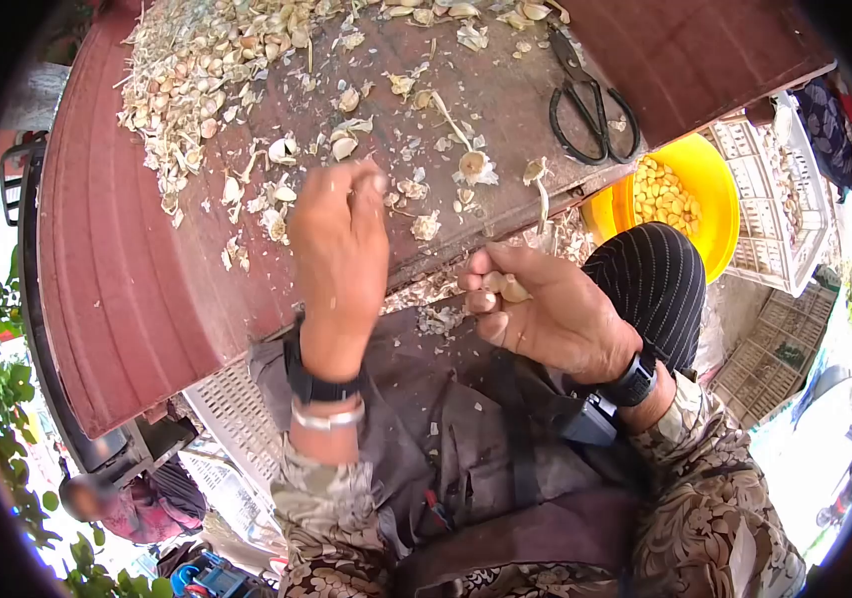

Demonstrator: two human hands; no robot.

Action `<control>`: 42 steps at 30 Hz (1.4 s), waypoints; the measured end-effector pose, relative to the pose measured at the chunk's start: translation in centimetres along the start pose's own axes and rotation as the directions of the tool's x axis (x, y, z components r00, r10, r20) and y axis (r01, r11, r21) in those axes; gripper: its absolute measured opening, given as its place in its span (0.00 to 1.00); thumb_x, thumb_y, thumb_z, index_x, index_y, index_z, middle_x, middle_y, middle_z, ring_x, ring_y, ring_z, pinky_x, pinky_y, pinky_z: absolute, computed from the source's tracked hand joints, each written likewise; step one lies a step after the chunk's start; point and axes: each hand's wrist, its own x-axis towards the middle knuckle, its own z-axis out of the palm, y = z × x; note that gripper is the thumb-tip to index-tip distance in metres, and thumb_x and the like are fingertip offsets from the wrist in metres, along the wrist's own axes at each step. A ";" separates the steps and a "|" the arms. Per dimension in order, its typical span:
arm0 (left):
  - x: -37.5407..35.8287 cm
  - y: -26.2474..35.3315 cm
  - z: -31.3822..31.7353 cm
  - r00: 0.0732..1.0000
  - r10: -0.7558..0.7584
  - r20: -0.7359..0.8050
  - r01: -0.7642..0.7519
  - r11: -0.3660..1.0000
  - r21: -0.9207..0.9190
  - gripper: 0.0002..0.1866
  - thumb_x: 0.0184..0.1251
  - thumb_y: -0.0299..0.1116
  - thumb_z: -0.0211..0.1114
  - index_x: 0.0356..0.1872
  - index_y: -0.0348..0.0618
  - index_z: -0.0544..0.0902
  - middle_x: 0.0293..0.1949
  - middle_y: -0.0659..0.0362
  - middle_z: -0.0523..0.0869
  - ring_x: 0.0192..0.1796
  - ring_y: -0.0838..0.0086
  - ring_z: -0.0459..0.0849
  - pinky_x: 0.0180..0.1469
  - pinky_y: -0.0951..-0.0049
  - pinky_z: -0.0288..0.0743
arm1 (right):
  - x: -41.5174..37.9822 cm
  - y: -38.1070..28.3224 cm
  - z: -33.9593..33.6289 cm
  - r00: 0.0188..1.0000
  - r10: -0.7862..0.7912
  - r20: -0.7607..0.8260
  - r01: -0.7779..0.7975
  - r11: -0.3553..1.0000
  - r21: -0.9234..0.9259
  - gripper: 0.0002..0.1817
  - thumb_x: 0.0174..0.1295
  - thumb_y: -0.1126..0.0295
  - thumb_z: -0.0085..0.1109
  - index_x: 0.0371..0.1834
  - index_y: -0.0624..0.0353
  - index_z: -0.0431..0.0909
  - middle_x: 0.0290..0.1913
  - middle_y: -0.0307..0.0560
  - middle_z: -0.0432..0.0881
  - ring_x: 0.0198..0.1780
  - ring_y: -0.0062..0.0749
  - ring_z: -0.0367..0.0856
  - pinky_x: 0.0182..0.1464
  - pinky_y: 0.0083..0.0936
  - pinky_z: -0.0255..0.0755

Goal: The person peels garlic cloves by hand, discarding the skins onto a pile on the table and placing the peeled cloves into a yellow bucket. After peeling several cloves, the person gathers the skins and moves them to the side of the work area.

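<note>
While reaching toward twelve o'clock over the red table, left hand, fingers bunched narrow at the tips, touching the loose skins near the table edge; cannot tell whether anything is pinched there. Heaped at eleven o'clock from that hand, a pile of garlic scraps, well apart from the fingertips. Scattered between the two hands, more husks and a spent stem.

Lower and closer to the body, right hand, curled shut round a clove, thumb and forefinger pinching it. Clove tucked at the hand's ten o'clock side, long axis running roughly from eight to two o'clock, pale tip poking out toward the table edge. Nearer the clove by far: the right hand, already holding it; the left lies across a gap at nine to ten o'clock.

Up at one o'clock from the right hand, black scissors lying flat on the table, untouched. Beyond the edge at two o'clock, a yellow bowl with peeled cloves inside, beside a white crate.
</note>
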 end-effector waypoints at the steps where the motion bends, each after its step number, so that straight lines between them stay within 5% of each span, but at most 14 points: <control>1: 0.9 -1.8 1.1 0.997 0.066 -0.047 -0.059 0.989 0.133 0.07 0.65 0.28 0.60 0.38 0.34 0.80 0.37 0.46 0.80 0.36 0.51 0.80 0.40 0.59 0.73 | 0.1 -0.1 -0.1 1.000 0.010 0.016 -0.010 1.000 0.026 0.13 0.73 0.63 0.45 0.41 0.61 0.75 0.38 0.40 0.79 0.39 0.25 0.76 0.41 0.23 0.72; 5: 2.5 -3.0 3.1 1.000 0.014 -0.006 -0.010 0.929 0.369 0.06 0.64 0.28 0.59 0.36 0.34 0.80 0.37 0.44 0.81 0.38 0.49 0.81 0.42 0.56 0.73 | -0.2 -0.5 0.2 1.000 -0.004 -0.006 0.004 1.000 -0.004 0.13 0.73 0.63 0.44 0.41 0.62 0.75 0.38 0.41 0.78 0.39 0.26 0.76 0.41 0.23 0.72; 11: -1.5 3.4 0.6 0.990 -0.084 0.114 0.094 0.992 -0.086 0.05 0.60 0.24 0.62 0.36 0.35 0.80 0.35 0.45 0.81 0.34 0.55 0.82 0.37 0.63 0.75 | 0.0 -0.3 0.9 0.980 -0.120 -0.161 0.108 0.991 -0.083 0.17 0.74 0.59 0.43 0.46 0.62 0.75 0.44 0.43 0.77 0.44 0.30 0.77 0.46 0.27 0.74; 13: -2.4 4.7 -0.4 0.939 0.056 0.340 0.080 0.925 -0.373 0.08 0.61 0.25 0.63 0.40 0.35 0.80 0.39 0.46 0.81 0.31 0.56 0.81 0.35 0.66 0.75 | 0.2 -0.4 0.4 0.986 -0.096 -0.136 0.088 0.994 -0.064 0.17 0.74 0.59 0.42 0.47 0.61 0.75 0.44 0.43 0.77 0.44 0.30 0.77 0.45 0.27 0.74; 16: -0.2 0.7 0.0 0.986 0.147 0.075 -0.148 0.989 0.015 0.10 0.64 0.24 0.60 0.46 0.36 0.80 0.43 0.47 0.80 0.40 0.53 0.81 0.43 0.62 0.75 | 0.4 -0.6 0.1 0.995 -0.040 -0.089 0.039 0.999 -0.008 0.16 0.74 0.60 0.42 0.46 0.61 0.75 0.40 0.40 0.78 0.41 0.27 0.77 0.40 0.24 0.74; 21: 3.7 -4.5 2.0 0.999 -0.034 0.006 0.030 0.932 0.362 0.10 0.62 0.24 0.62 0.44 0.37 0.80 0.42 0.47 0.80 0.45 0.52 0.81 0.47 0.59 0.74 | 0.4 -0.6 -0.8 0.998 -0.027 -0.057 0.028 0.999 0.018 0.15 0.74 0.61 0.43 0.44 0.61 0.75 0.37 0.40 0.78 0.36 0.24 0.74 0.35 0.21 0.70; 25: 3.8 -5.2 2.0 0.996 -0.080 0.045 0.057 0.922 0.382 0.12 0.60 0.25 0.65 0.45 0.36 0.80 0.40 0.52 0.82 0.41 0.60 0.83 0.44 0.65 0.76 | 0.5 -0.7 -1.1 0.995 -0.039 -0.087 0.040 0.999 0.008 0.14 0.74 0.62 0.44 0.42 0.61 0.75 0.37 0.40 0.79 0.35 0.22 0.74 0.34 0.19 0.70; 26: 3.4 -4.8 1.6 0.982 -0.172 0.079 0.165 0.983 0.084 0.12 0.60 0.25 0.66 0.44 0.36 0.80 0.39 0.53 0.83 0.39 0.66 0.83 0.42 0.69 0.77 | 0.5 -0.8 -1.0 0.996 -0.037 -0.086 0.037 0.999 0.006 0.14 0.74 0.62 0.44 0.42 0.61 0.75 0.37 0.40 0.79 0.35 0.22 0.74 0.34 0.19 0.70; 29: 1.0 -0.9 -1.3 0.958 -0.198 0.209 0.287 0.692 -0.662 0.09 0.59 0.24 0.69 0.40 0.35 0.81 0.35 0.56 0.85 0.35 0.78 0.82 0.38 0.80 0.77 | 0.4 -0.8 -0.9 0.994 -0.038 -0.106 0.038 0.999 -0.003 0.13 0.74 0.63 0.44 0.41 0.61 0.76 0.37 0.40 0.79 0.35 0.22 0.75 0.35 0.20 0.70; 31: -1.1 3.6 -4.6 0.947 -0.103 0.305 0.310 0.542 -0.781 0.07 0.59 0.24 0.68 0.36 0.33 0.81 0.36 0.51 0.85 0.37 0.75 0.83 0.39 0.81 0.77 | 0.3 -0.7 -0.9 0.996 -0.041 -0.081 0.043 0.999 0.019 0.13 0.73 0.64 0.45 0.42 0.61 0.75 0.36 0.40 0.79 0.35 0.23 0.75 0.35 0.20 0.71; 33: -3.3 6.9 -6.1 0.951 0.223 0.215 0.138 0.319 -0.938 0.04 0.60 0.20 0.63 0.33 0.28 0.80 0.31 0.50 0.81 0.25 0.70 0.80 0.22 0.77 0.74 | 0.1 -0.7 -1.0 0.994 -0.050 -0.096 0.051 0.999 0.001 0.13 0.73 0.64 0.45 0.42 0.61 0.75 0.36 0.40 0.79 0.35 0.24 0.75 0.35 0.20 0.71; 35: -5.2 9.6 -8.0 0.911 0.322 0.259 0.267 0.020 -0.964 0.05 0.57 0.19 0.66 0.27 0.26 0.79 0.31 0.44 0.82 0.20 0.67 0.78 0.15 0.77 0.69 | -0.1 -0.5 -0.9 0.994 -0.054 -0.100 0.052 0.998 -0.021 0.12 0.73 0.64 0.46 0.42 0.61 0.75 0.35 0.40 0.79 0.34 0.24 0.75 0.35 0.20 0.71; 41: -10.0 12.9 -10.0 0.976 0.208 0.060 0.117 -0.275 -0.954 0.07 0.56 0.19 0.71 0.34 0.24 0.84 0.30 0.42 0.83 0.25 0.65 0.83 0.22 0.74 0.75 | -0.7 0.8 -0.6 0.990 -0.087 -0.114 0.078 0.994 -0.074 0.12 0.72 0.64 0.47 0.41 0.62 0.75 0.36 0.42 0.78 0.36 0.25 0.74 0.36 0.21 0.71; 42: -10.2 12.5 -11.1 0.948 0.265 0.177 0.243 -0.245 -0.939 0.07 0.56 0.19 0.71 0.33 0.24 0.84 0.30 0.42 0.83 0.25 0.64 0.83 0.22 0.74 0.75 | -0.5 1.3 -0.3 0.991 -0.071 -0.116 0.061 0.994 -0.088 0.12 0.72 0.64 0.47 0.41 0.62 0.75 0.36 0.42 0.78 0.36 0.25 0.74 0.36 0.21 0.71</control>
